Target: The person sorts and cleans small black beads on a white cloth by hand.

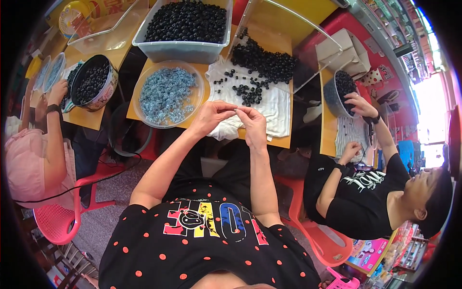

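Observation:
My left hand and my right hand meet at the table's near edge, thumbs and fingertips pinched together. Whatever small piece sits between them is too small and hidden to name. Just left of my left hand is a round clear plastic tray of small translucent blue pieces. Beyond my hands, small black pieces lie heaped and scattered on a white cloth. A big clear plastic tub at the back is filled with round black pieces.
On the right, a person in black reaches into a bowl of black pieces. At the left, a person in pink works beside a patterned pot of black pieces. Red plastic chairs and a cardboard box stand nearby.

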Demonstrator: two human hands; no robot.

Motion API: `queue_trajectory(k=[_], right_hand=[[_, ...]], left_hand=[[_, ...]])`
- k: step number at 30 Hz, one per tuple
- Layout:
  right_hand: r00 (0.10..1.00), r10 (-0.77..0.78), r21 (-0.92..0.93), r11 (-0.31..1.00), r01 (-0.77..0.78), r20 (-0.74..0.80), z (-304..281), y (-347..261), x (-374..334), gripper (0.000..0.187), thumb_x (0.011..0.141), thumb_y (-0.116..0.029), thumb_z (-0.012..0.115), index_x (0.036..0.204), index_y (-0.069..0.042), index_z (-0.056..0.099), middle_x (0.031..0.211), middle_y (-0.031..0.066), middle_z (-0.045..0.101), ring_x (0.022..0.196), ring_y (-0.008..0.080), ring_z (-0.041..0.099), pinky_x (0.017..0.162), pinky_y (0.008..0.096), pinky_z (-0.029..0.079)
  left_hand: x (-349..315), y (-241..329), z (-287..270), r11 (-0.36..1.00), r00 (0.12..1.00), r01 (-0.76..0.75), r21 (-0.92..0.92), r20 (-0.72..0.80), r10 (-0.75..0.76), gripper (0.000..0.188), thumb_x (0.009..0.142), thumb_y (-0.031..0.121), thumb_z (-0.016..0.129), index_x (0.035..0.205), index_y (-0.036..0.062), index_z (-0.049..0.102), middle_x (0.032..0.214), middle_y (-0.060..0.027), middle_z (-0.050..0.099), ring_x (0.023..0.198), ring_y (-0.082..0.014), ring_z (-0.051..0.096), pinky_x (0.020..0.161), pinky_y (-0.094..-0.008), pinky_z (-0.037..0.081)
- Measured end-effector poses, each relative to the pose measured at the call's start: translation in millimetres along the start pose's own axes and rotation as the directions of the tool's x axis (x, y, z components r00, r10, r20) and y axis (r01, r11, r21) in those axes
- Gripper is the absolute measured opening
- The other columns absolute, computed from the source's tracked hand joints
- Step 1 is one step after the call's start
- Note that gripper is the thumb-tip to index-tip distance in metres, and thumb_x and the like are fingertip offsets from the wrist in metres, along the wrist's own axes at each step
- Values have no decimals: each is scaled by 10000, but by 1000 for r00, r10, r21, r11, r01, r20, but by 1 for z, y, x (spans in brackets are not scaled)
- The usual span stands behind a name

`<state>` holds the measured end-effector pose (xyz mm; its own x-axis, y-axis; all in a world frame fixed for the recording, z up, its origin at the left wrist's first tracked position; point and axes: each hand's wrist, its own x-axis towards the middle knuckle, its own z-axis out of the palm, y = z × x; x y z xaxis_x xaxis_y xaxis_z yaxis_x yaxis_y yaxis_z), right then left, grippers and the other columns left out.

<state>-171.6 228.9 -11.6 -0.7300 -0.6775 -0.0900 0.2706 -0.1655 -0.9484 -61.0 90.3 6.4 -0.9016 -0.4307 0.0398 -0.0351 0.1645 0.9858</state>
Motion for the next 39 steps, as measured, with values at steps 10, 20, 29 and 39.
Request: queue_trajectory(k=[10,20,29,39], right_hand=[[993,-113,-90,990,111,-19,6,-3,1,133,877,-16,726,1005,9,701,936,40,694,832,79,625,767,208,494],[889,-457,-569,739,361,-30,18,-11,-7,123,849,-27,744,969,-34,717,914,-5,664,769,52,548,711,221,468],[989,-140,-455,885,102,-51,2,-13,-5,209,919,-183,710,1027,-6,735,874,20,698,780,67,581,701,239,470],[996,-87,-156,984,86,2,1,-6,-2,188,912,-147,725,997,20,736,859,2,696,764,40,572,692,195,451]], left_hand=[[7,-1,3,955,992,107,-278,-38,-122,208,933,120,678,1078,-24,720,930,-70,718,824,-109,669,762,-245,545],[17,-8,6,768,946,302,-565,80,-313,199,935,161,692,1003,-25,708,863,-72,713,755,-120,693,689,-245,573],[21,-4,8,845,973,223,-485,54,-226,191,930,138,692,1019,-29,717,880,-70,721,766,-106,676,718,-240,557],[20,-6,0,797,947,315,-515,120,-298,219,917,128,705,1053,-44,707,911,-92,724,781,-127,688,745,-249,569]])
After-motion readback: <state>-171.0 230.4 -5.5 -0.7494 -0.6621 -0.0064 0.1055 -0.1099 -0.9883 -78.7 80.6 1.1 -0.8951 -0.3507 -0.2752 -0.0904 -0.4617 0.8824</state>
